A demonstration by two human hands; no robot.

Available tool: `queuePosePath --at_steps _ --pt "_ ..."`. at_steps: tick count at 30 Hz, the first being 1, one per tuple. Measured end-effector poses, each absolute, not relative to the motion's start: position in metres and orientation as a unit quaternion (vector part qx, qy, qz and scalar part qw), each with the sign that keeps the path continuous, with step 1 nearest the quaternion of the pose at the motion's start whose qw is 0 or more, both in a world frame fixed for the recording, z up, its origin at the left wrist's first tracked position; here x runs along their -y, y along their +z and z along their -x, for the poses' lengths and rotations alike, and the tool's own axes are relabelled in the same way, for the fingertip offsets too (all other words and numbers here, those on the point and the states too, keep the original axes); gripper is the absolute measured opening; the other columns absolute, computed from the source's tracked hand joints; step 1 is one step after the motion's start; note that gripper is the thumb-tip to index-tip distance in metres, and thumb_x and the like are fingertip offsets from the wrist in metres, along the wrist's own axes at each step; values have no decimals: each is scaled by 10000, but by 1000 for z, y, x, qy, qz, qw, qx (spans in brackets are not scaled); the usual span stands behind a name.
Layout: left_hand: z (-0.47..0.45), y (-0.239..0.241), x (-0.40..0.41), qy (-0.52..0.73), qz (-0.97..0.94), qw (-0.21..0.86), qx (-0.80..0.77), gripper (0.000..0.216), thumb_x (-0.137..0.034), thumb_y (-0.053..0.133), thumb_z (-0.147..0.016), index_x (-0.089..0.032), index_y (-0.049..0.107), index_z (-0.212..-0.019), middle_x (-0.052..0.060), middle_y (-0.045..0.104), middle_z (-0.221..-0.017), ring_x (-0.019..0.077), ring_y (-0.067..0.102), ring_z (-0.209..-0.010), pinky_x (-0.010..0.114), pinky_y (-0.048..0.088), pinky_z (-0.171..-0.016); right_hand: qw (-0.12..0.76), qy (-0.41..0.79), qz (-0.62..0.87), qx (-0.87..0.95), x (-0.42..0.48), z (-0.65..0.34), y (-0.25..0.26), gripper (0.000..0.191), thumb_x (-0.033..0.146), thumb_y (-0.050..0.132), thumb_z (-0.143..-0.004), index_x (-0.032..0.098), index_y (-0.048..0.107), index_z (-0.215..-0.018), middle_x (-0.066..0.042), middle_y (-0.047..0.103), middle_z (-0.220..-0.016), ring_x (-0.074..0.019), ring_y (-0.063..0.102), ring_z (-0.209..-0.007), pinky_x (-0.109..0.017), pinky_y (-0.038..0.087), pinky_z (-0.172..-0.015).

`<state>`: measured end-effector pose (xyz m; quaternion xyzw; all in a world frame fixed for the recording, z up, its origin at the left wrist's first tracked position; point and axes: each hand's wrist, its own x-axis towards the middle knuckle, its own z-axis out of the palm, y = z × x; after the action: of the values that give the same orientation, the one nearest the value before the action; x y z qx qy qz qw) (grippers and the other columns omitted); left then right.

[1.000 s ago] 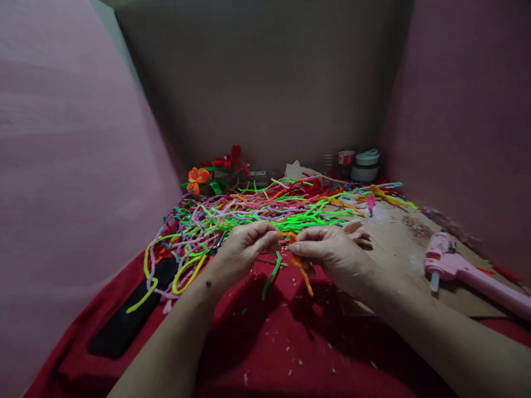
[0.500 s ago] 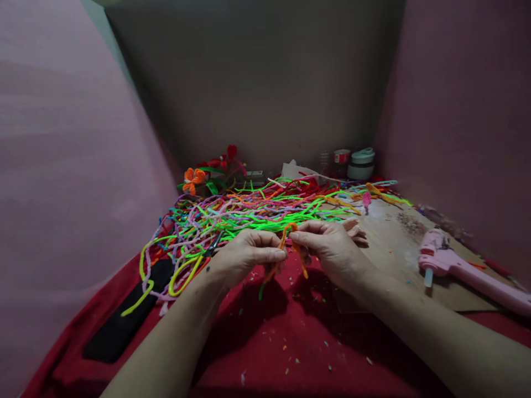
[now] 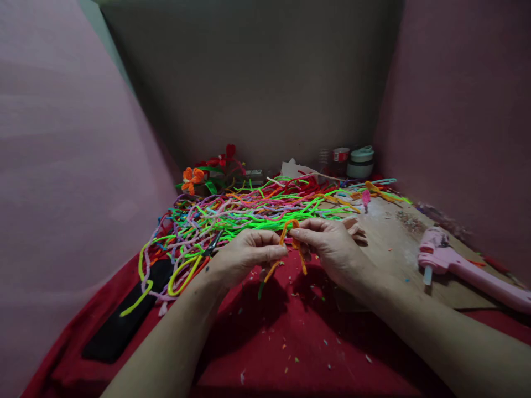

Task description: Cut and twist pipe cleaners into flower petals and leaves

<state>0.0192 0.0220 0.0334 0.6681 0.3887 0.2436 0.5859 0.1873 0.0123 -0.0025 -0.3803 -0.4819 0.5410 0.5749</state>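
Note:
My left hand (image 3: pixel 244 257) and my right hand (image 3: pixel 332 246) meet over the red cloth (image 3: pixel 265 337), both pinching one orange pipe cleaner (image 3: pixel 290 246) bent into a small loop between the fingertips. Its two ends hang down below my fingers. A short green pipe-cleaner end (image 3: pixel 260 290) shows under my left hand. Just behind my hands lies a big tangle of coloured pipe cleaners (image 3: pixel 249 213), mostly neon green, pink and purple.
A pink glue gun (image 3: pixel 464 268) lies on brown cardboard (image 3: pixel 390 243) at the right. Scissors (image 3: pixel 213 243) rest in the pile. A black flat object (image 3: pixel 124 315) sits at the left. Pipe-cleaner flowers (image 3: pixel 207 171) and jars (image 3: pixel 357 163) stand by the back wall.
My hands rose slightly and came closer together. The orange pipe cleaner went from hanging loosely to being bent into a loop between my fingertips; the green piece now hangs lower under my left hand.

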Motion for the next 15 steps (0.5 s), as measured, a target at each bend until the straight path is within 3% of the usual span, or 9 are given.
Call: queuePosePath --at_steps 7,15 --pt "-14 40 -19 198 -671 591 -402 174 -281 625 -717 -121 560 -693 -16 544 -509 54 455 -387 164 339 -372 581 532 375 489 -12 -186 -5 149 268 638 -665 159 560 -598 35 511 -518 -72 407 -444 -229 301 -436" --pt "-25 37 -16 399 -656 501 -400 146 -233 646 -709 -133 544 -741 -22 585 -570 71 515 -461 184 437 -436 563 508 387 524 -10 -189 -4 147 249 612 -685 161 553 -584 39 497 -511 -76 410 -450 -239 299 -453"
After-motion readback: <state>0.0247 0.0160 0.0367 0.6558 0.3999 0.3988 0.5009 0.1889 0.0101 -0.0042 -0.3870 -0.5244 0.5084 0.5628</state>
